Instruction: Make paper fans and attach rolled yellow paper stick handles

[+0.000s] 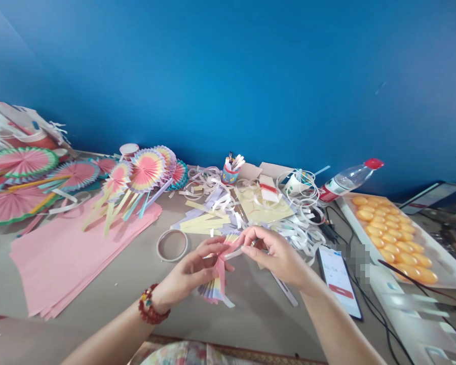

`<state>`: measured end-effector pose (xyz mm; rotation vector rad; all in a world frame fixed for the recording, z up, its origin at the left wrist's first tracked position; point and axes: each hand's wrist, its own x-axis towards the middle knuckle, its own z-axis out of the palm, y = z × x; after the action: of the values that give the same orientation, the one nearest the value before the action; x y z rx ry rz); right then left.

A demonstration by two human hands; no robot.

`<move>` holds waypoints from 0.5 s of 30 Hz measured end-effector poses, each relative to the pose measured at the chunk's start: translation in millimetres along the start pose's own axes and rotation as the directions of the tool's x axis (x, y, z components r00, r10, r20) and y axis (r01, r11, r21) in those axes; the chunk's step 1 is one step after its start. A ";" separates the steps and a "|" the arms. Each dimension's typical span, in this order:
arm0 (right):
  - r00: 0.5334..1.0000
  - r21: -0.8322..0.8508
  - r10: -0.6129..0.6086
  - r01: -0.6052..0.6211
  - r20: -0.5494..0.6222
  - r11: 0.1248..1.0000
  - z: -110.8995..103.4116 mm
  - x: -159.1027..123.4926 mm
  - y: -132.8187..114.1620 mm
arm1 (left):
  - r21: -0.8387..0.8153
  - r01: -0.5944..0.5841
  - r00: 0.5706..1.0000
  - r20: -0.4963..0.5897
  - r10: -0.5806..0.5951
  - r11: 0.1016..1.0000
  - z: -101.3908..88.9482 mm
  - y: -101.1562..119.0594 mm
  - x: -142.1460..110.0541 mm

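The left grip (205, 261) holds a pleated paper fan (212, 289), its folds showing below the fingers. The right grip (275, 253) is narrow, pinching a white strip (233, 252) against the fan's pink middle. On the worktop (258, 324), a tape roll (172, 260) lies just left of the left grip, pink sheets (79, 253) farther left; a phone (338, 276) lies right of the right grip.

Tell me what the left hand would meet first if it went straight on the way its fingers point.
Beyond the pleated paper it holds, the left hand would probably meet the right hand first; depth is unclear.
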<state>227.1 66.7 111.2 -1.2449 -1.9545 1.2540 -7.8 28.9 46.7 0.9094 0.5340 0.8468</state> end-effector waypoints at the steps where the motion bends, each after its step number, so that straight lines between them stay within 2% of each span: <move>1: 1.000 -0.002 -0.007 0.007 -0.008 1.000 0.8 0.2 1.1 | -0.008 0.000 1.000 0.001 0.000 1.000 -0.2 -0.4 0.1; 15: 0.997 -0.062 -0.026 0.021 -0.067 0.998 4.8 0.2 10.2 | -0.058 0.033 0.999 0.021 -0.031 0.998 -0.9 -4.1 0.7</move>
<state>227.6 66.4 99.9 -1.2736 -1.9667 1.1339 -6.4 28.5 42.7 0.8530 0.5027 0.8195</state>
